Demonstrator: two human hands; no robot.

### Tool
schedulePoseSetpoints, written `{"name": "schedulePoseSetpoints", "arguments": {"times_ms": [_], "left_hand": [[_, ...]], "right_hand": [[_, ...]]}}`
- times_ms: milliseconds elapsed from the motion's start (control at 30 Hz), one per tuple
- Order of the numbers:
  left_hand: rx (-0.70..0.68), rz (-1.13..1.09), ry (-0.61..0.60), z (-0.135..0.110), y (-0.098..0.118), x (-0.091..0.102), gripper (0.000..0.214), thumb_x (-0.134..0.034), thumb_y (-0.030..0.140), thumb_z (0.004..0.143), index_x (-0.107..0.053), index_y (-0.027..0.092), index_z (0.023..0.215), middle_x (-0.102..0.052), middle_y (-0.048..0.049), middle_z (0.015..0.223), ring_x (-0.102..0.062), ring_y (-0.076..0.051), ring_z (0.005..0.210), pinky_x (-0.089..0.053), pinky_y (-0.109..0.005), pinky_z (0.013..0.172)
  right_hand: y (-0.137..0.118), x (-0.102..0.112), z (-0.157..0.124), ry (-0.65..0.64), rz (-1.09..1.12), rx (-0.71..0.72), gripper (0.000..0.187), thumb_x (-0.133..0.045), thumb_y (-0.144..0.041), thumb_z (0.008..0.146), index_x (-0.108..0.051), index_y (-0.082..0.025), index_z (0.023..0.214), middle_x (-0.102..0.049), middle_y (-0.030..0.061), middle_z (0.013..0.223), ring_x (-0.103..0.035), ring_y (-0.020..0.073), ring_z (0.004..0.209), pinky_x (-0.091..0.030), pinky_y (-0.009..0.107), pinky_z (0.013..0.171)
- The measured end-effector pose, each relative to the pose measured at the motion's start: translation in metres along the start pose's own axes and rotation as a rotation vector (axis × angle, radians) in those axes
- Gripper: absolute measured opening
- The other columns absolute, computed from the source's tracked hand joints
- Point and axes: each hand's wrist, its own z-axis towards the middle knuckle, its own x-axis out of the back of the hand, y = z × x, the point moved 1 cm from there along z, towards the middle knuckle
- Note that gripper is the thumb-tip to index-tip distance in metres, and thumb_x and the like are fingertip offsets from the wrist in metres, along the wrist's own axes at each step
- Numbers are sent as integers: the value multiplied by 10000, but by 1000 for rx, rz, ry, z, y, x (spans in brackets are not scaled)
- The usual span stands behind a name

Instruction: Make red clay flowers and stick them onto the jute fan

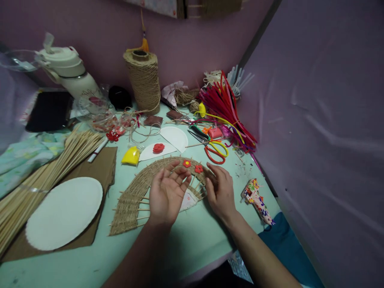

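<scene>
A woven fan (pixel 127 206) of twine on thin sticks lies in an arc on the pale green table. Two red clay flowers sit on its upper band: one flower (pixel 187 163) with a yellow centre, and an all-red flower (pixel 198 169) beside it. Over the fan's middle, my left hand (pixel 168 196) is turned palm up, its fingers loosely curled and apart, with nothing visible in it. My right hand (pixel 222 194) hovers at the fan's right part, thumb and fingers apart, its palm facing inward. Between them shows a white patterned piece (pixel 188 200) at the fan's base, partly hidden.
Behind the fan lie red clay (pixel 159 148) on a white paper piece, a yellow clay packet (pixel 131 156) and red-and-yellow scissors (pixel 215 154). A twine spool (pixel 142 82) stands at the back. Bamboo sticks (pixel 45 176) and a white plate (pixel 64 214) are left; a glue gun (pixel 257 202) is right.
</scene>
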Motion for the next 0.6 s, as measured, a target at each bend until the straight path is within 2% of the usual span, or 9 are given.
{"name": "schedulePoseSetpoints", "arguments": {"times_ms": [67,167,267,333,433,500,600], "left_hand": [[-188,371,-43,-3,-6,1,295,-481,369,894,-585,182,1097,-675,-66,984,-641,-182,974,-497,-353,920],[-485,1080,-123,-5,-17,1,404,-546,304,871,-520,191,1258,-616,-112,1248,-539,-236,1200,-387,-440,1063],[-600,1571,-197,-3,-27,0,502,-506,227,874,-444,171,1369,-513,-149,1398,-425,-280,1321,-316,-504,1109],[-592,1741,-206,-1,-32,-1,522,-457,201,893,-398,163,1411,-486,-160,1425,-405,-285,1337,-329,-513,1094],[-580,1872,-220,2,-35,-1,517,-418,199,917,-372,163,1430,-492,-161,1422,-416,-282,1327,-341,-509,1078],[-581,1907,-226,2,-35,-1,517,-414,206,921,-368,169,1435,-488,-156,1430,-414,-287,1324,-334,-514,1076],[-575,1892,-226,3,-35,0,541,-423,205,911,-358,172,1447,-465,-165,1453,-397,-303,1334,-314,-531,1075]], "right_hand": [[2,0,3,-37,-2,-21,365,-471,-240,938,-494,-208,1301,-614,103,1227,-525,242,1166,-417,422,961],[3,0,10,-91,-33,-21,365,-446,-260,945,-482,-194,1303,-613,112,1243,-517,254,1176,-395,429,963],[2,-1,15,-147,-71,-24,393,-428,-267,952,-456,-154,1328,-623,132,1240,-505,263,1182,-370,439,960],[1,-1,17,-194,-103,-24,407,-422,-267,957,-445,-139,1343,-641,135,1221,-503,267,1177,-354,445,952],[0,-2,17,-241,-173,6,420,-422,-267,963,-439,-133,1361,-662,135,1192,-507,275,1159,-327,460,949],[0,-3,16,-249,-194,31,431,-419,-265,967,-431,-131,1376,-665,136,1192,-509,276,1152,-321,462,951],[1,-2,14,-196,-139,39,441,-412,-255,967,-414,-134,1392,-648,132,1231,-505,261,1163,-343,440,950]]}}
